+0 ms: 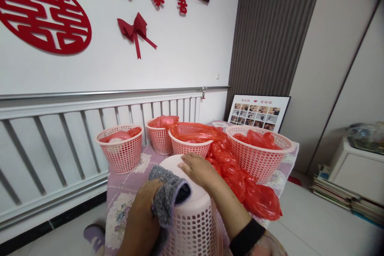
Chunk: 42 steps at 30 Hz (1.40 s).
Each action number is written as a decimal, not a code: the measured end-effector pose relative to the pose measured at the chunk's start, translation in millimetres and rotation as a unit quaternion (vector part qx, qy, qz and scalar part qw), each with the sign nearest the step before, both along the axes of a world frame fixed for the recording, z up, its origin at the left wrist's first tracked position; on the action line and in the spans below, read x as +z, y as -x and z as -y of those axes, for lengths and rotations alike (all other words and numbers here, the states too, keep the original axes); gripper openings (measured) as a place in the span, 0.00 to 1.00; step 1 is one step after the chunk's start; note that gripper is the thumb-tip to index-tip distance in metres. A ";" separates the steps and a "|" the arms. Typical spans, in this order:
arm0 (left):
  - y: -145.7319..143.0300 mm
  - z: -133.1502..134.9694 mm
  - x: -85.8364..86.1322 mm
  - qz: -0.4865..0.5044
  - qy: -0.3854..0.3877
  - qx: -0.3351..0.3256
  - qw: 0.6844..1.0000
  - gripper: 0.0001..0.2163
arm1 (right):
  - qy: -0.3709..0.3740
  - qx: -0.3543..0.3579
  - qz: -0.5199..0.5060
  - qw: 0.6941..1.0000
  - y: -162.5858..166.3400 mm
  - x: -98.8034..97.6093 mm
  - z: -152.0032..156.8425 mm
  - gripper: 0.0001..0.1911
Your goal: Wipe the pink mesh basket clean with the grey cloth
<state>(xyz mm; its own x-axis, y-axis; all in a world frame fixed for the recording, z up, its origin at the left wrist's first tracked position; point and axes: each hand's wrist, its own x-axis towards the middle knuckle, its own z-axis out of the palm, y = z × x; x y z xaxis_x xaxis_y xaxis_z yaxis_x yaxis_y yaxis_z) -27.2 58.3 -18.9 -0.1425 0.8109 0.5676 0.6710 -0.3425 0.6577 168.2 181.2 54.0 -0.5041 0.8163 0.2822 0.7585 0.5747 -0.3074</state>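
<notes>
The basket (192,220) stands upside down on the table (126,198), at 6 o'clock in the view. The right hand (199,170) lies open and flat on its smooth bottom. The left hand (144,208) is closed around a grey cloth (169,194) and presses it on the bottom's edge at 9 o'clock. The basket looks light, of thin and slightly springy plastic. I judge that the holed wall gives a surer grip than the slippery bottom. Red bags (243,180) crowd it at 2 o'clock, and other baskets (121,150) stand from 10 to 1. The table edge is near at 4 o'clock, and the free room is mostly at 9.
</notes>
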 end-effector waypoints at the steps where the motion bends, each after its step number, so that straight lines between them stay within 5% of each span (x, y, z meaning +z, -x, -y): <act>1: 1.3 -8.6 12.3 0.010 0.013 -0.019 1.000 0.16 | -0.001 -0.003 -0.001 1.000 -0.1 0.2 0.5 0.20; 7: 17.9 -77.4 60.6 0.034 0.121 -0.109 0.986 0.14 | -0.007 -0.007 0.001 1.000 -0.6 -0.1 0.3 0.20; 15: 22.1 -133.3 69.7 0.030 0.183 -0.206 0.961 0.15 | -0.002 -0.027 -0.048 0.999 -0.9 -0.7 -0.4 0.23; 20: 29.4 -119.0 69.1 0.037 0.182 -0.177 0.966 0.15 | 0.009 -0.023 -0.069 0.997 5.5 0.6 -2.5 0.23; 25: 41.9 -82.6 67.5 0.023 0.155 -0.111 0.981 0.15 | 0.016 0.071 -0.101 0.992 24.8 2.3 -20.5 0.19; 31: 38.1 -53.3 48.6 0.074 0.123 -0.020 0.990 0.15 | -0.004 0.070 -0.094 0.993 40.6 8.8 -48.3 0.13; 42: 32.7 -40.2 39.1 0.087 0.071 -0.020 0.993 0.19 | 0.010 0.016 -0.045 0.999 24.9 -3.8 -2.0 0.24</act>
<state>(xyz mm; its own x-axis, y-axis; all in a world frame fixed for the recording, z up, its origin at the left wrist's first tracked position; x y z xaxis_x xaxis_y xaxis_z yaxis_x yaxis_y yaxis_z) -59.9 98.5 20.2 -0.1935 0.8882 0.4166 0.5306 -0.2625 0.8060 143.2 183.1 50.1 -0.5041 0.8056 0.3113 0.7080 0.5919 -0.3852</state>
